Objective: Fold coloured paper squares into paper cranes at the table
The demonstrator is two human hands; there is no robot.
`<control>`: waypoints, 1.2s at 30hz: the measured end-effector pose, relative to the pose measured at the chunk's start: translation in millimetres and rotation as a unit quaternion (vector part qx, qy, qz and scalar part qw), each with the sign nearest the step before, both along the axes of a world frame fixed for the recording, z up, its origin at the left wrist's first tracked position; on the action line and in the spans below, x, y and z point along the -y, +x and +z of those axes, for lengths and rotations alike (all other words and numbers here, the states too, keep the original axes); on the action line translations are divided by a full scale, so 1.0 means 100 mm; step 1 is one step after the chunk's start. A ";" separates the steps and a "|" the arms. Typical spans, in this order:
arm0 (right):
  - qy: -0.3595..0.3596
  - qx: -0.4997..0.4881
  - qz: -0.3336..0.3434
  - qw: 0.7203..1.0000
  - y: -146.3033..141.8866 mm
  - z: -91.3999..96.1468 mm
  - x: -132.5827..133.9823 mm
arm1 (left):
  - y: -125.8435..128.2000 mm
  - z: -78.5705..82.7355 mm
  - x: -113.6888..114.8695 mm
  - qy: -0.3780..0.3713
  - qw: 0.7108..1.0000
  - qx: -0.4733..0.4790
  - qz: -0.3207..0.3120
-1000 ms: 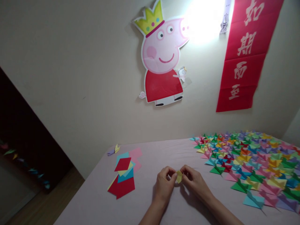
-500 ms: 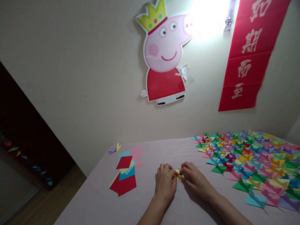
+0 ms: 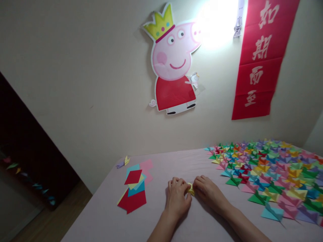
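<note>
A small piece of yellow folded paper [image 3: 191,190] lies low over the pink-covered table, between my two hands. My left hand [image 3: 177,194] has its fingers curled, with thumb and fingertips on the paper's left side. From the right, my right hand [image 3: 207,189] pinches the paper's other edge with closed fingers. The fingers cover much of the paper, so its exact folds cannot be made out. Left of my hands lies a loose pile of coloured paper sheets [image 3: 136,198], in red, blue, yellow and pink.
Many folded paper cranes [image 3: 272,212] in mixed colours fill the table's right side. Two small folded pieces, one purple [image 3: 120,164] and one yellow [image 3: 127,161], sit at the far left corner. A pig cutout [image 3: 175,94] and a red banner [image 3: 254,77] hang on the wall.
The view has shifted slightly. Both hands stay at the yellow paper, with the left fingers moved a little on it and the paper's visible shape changed.
</note>
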State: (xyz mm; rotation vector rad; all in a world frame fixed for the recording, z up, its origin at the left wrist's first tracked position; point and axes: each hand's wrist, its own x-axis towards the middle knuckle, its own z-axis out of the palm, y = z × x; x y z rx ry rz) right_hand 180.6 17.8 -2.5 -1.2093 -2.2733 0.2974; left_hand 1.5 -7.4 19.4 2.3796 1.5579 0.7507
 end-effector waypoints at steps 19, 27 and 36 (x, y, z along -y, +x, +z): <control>-0.059 -0.083 -0.064 0.993 0.10 -0.08 -0.10 | 0.16 -0.09 -0.23 0.067 0.996 -0.056 -0.002; -0.100 -0.095 -0.060 0.989 0.07 0.00 -0.17 | 0.17 -0.07 -0.27 0.043 0.998 -0.019 0.041; -0.112 -0.076 -0.067 0.989 0.02 -0.01 -0.28 | 0.08 -0.15 -0.33 -0.009 0.996 0.057 0.061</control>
